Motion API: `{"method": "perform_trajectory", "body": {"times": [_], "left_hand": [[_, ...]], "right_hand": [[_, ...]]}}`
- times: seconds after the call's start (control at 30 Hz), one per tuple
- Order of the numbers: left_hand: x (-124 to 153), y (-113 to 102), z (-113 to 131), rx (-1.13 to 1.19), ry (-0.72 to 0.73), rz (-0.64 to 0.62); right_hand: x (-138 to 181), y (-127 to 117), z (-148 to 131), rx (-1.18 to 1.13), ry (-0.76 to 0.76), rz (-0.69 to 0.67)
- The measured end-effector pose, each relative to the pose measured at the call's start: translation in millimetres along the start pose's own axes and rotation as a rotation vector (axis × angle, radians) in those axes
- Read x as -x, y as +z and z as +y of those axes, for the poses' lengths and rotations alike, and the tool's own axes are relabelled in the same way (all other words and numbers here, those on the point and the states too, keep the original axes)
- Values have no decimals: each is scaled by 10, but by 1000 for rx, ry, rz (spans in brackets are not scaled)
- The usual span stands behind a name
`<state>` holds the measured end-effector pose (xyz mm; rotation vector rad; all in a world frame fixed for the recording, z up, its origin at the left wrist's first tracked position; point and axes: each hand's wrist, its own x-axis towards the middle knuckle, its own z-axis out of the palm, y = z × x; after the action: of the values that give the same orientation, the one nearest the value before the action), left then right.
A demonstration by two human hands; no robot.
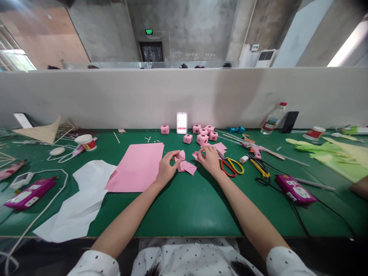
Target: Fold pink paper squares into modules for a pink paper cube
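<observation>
My left hand [168, 165] pinches a partly folded pink paper piece [181, 155] between thumb and fingers. Just under it, a flat pink paper piece [188, 168] lies against the table or joins it; I cannot tell which. My right hand [209, 159] is closed on another small pink paper piece [196, 155], mostly hidden behind the fingers. More pink paper [220, 147] shows behind that hand. Several folded pink paper cubes [202, 138] with openings in their sides stand beyond the hands. Scissors [232, 166] with red and yellow handles lie right beside my right hand.
Pink sheets [137, 168] and crumpled white paper [83, 191] lie to the left. A phone [181, 123] leans on the partition. At right are a glue gun [255, 149], a yellow cutter [260, 168], a purple power strip [296, 189] with cables and a bottle [273, 119].
</observation>
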<state>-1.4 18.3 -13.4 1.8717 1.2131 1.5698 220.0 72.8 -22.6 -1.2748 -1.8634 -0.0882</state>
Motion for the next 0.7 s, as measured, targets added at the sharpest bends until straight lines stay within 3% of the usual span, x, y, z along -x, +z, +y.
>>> {"method": "perform_trajectory", "body": {"times": [0.13,0.37,0.7], "left_hand": [[-8,23,18,119,-103,42],[-50,31,71,556,-480,76],[-71,-1,81,730,-608,20]], "right_hand": [[-11,-54,-122,-127,-44,55],[32,-91,-367,-579,139,-5],[42,-133,-622,-879,303,-75]]}}
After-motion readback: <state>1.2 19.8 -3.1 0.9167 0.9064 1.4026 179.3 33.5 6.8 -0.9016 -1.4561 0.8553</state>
